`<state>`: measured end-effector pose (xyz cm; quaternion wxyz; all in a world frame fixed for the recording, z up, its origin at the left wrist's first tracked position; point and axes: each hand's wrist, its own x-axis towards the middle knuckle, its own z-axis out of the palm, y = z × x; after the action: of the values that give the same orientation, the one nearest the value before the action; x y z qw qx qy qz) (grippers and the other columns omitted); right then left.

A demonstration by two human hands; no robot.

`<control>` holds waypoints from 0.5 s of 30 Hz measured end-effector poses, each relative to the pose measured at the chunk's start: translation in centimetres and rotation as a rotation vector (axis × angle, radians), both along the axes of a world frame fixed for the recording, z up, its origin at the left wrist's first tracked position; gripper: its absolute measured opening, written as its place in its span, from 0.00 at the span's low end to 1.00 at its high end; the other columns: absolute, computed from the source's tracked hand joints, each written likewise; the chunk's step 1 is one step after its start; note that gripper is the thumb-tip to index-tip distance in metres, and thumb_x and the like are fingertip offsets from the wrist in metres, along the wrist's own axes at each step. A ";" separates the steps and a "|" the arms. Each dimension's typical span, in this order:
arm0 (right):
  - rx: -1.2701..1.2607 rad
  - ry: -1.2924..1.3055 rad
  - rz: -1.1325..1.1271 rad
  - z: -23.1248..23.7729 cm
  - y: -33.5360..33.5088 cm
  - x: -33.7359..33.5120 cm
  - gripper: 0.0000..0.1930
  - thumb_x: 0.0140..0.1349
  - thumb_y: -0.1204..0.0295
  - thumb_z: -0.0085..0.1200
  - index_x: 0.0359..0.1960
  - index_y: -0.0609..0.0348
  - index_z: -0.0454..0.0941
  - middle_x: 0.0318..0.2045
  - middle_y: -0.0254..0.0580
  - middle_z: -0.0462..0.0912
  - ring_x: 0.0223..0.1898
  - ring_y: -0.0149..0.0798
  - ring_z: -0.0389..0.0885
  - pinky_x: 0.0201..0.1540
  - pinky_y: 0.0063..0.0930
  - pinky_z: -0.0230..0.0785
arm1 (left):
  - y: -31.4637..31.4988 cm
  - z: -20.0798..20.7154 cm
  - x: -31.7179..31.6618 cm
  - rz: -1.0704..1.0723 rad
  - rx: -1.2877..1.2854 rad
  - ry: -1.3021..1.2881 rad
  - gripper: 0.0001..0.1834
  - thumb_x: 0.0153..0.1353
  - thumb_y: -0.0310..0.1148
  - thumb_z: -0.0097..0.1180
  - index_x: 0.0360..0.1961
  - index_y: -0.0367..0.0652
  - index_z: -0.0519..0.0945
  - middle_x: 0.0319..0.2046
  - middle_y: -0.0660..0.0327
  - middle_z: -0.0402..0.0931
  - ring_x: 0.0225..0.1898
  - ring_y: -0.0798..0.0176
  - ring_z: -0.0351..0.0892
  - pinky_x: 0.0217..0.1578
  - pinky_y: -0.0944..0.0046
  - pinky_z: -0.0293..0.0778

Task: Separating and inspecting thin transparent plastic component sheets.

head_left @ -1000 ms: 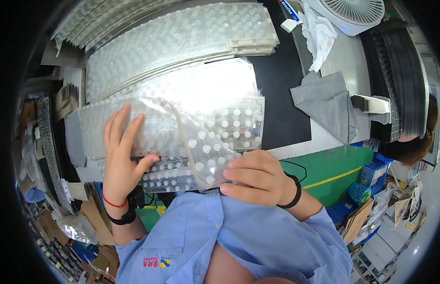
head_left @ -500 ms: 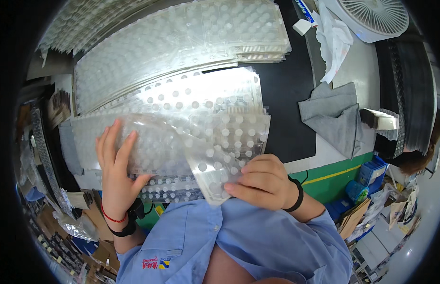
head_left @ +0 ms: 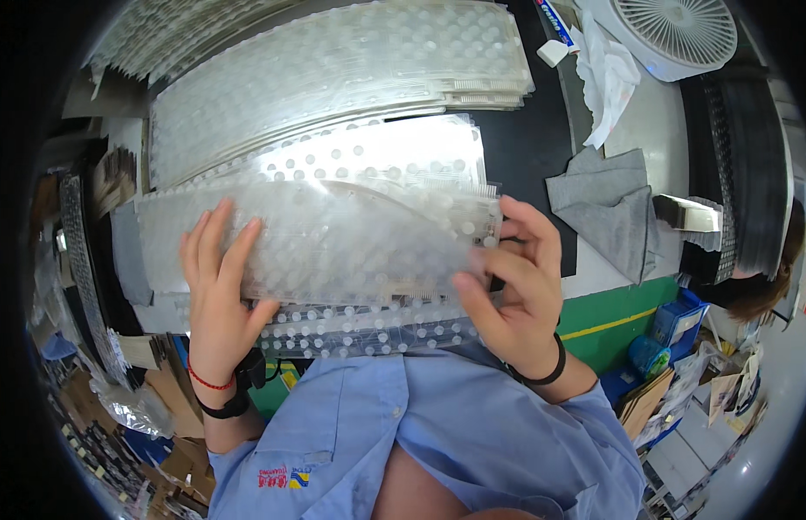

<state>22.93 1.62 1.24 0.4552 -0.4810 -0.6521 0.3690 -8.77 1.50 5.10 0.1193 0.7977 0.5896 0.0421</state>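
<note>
A thin translucent plastic sheet with rows of round dots (head_left: 351, 247) lies in front of me, its right part bowed up off the layers below. My left hand (head_left: 219, 282) rests on its left part, fingers spread and pressing flat. At the sheet's right end, my right hand (head_left: 520, 282) pinches the edge between thumb and forefinger; the other fingers are curled loosely near the corner. Under it are more dotted sheets, one with a bright silvery shine (head_left: 377, 147). Nearest my body, another dotted clear sheet (head_left: 359, 334) shows along the table edge.
A tall stack of dotted sheets (head_left: 333, 69) stands behind. To the right are a folded grey cloth (head_left: 606, 208), crumpled white paper (head_left: 609, 91), a white fan (head_left: 676, 35), a tube (head_left: 554, 24) and a small white block (head_left: 553, 54). Dark stacked panels (head_left: 745, 173) stand at far right.
My right hand has moved up and to the right, carrying the sheet's folded-over corner away from my body. The sheet now lies flatter. My left hand stays nearly in place.
</note>
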 end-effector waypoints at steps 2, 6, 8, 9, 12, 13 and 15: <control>0.085 0.014 0.035 0.2 -0.1 -0.3 0.14 0.50 0.85 0.61 0.39 0.59 0.84 0.63 0.55 0.60 0.50 0.43 0.73 0.43 0.27 0.74 | 0.1 0.1 0.1 0.005 -0.007 -0.029 0.43 0.38 0.29 0.63 0.63 0.44 0.69 0.69 0.48 0.56 0.69 0.38 0.52 0.68 0.43 0.47; 0.136 0.120 0.072 1.8 0.0 -1.1 0.14 0.51 0.89 0.58 0.38 0.61 0.84 0.66 0.59 0.57 0.51 0.46 0.75 0.46 0.30 0.75 | -0.2 0.6 0.2 0.042 0.001 -0.037 0.44 0.37 0.27 0.64 0.63 0.45 0.70 0.69 0.49 0.56 0.69 0.39 0.53 0.68 0.43 0.48; 0.143 0.063 0.132 2.6 0.3 -0.5 0.14 0.52 0.90 0.56 0.40 0.64 0.83 0.68 0.60 0.54 0.55 0.45 0.74 0.51 0.30 0.72 | -0.3 0.6 0.0 0.035 0.009 -0.039 0.45 0.36 0.26 0.65 0.63 0.46 0.70 0.69 0.51 0.57 0.69 0.41 0.54 0.69 0.42 0.47; -0.069 0.294 0.164 2.8 0.3 -0.5 0.15 0.52 0.91 0.55 0.41 0.65 0.81 0.69 0.61 0.53 0.55 0.43 0.74 0.53 0.30 0.70 | -0.4 0.6 0.1 0.056 0.018 -0.045 0.45 0.36 0.26 0.65 0.63 0.46 0.70 0.69 0.51 0.57 0.69 0.41 0.54 0.69 0.42 0.47; -0.277 0.472 0.235 3.5 0.9 -0.3 0.15 0.56 0.91 0.51 0.44 0.68 0.78 0.64 0.55 0.64 0.51 0.33 0.75 0.56 0.28 0.66 | -0.7 0.4 0.0 0.080 0.044 -0.066 0.45 0.36 0.26 0.67 0.63 0.48 0.70 0.69 0.53 0.57 0.69 0.43 0.55 0.69 0.40 0.46; -0.336 0.381 0.261 3.5 1.1 0.3 0.14 0.57 0.90 0.51 0.44 0.68 0.78 0.58 0.51 0.69 0.48 0.31 0.74 0.53 0.26 0.67 | -0.8 0.2 -0.2 0.081 0.059 -0.066 0.44 0.37 0.27 0.69 0.63 0.48 0.71 0.69 0.54 0.57 0.69 0.43 0.54 0.69 0.39 0.46; -0.363 0.297 0.253 4.3 1.4 -0.2 0.09 0.61 0.87 0.51 0.42 0.67 0.78 0.42 0.38 0.78 0.41 0.27 0.74 0.45 0.20 0.66 | -1.1 0.1 -0.5 0.098 0.081 -0.072 0.44 0.38 0.29 0.70 0.63 0.48 0.71 0.70 0.55 0.57 0.69 0.43 0.54 0.69 0.39 0.46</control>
<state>22.70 3.00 5.57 0.4024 -0.4098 -0.5561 0.6007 -9.23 0.39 5.22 0.1060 0.7699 0.6212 0.1003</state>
